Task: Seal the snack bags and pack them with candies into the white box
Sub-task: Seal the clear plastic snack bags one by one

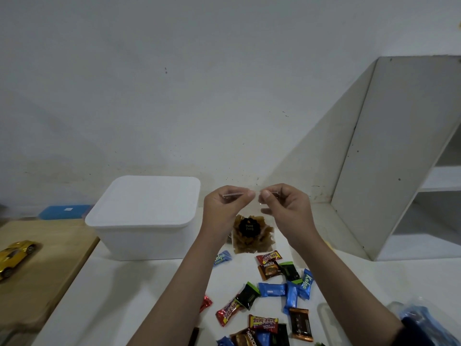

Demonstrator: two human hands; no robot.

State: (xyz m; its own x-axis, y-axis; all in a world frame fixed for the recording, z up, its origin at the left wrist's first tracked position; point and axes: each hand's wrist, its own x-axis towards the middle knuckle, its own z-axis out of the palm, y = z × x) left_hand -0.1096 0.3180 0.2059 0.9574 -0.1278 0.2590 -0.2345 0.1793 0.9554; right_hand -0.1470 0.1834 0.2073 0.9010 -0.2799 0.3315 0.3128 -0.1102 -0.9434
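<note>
A clear snack bag (253,236) with brown chips and a round black label hangs upright above the white table. My left hand (222,208) and my right hand (284,208) both pinch its top strip, thumbs and fingers pressed together along the seal. To the left stands the white box (139,236), its lid on. Several wrapped candies (272,295) in blue, red, black and brown lie scattered on the table below the bag.
A white shelf unit (399,158) stands at the right against the wall. A yellow toy car (15,255) rests on a wooden surface at the left, with a blue container (62,212) behind. A clear plastic item with blue contents (421,318) lies at bottom right.
</note>
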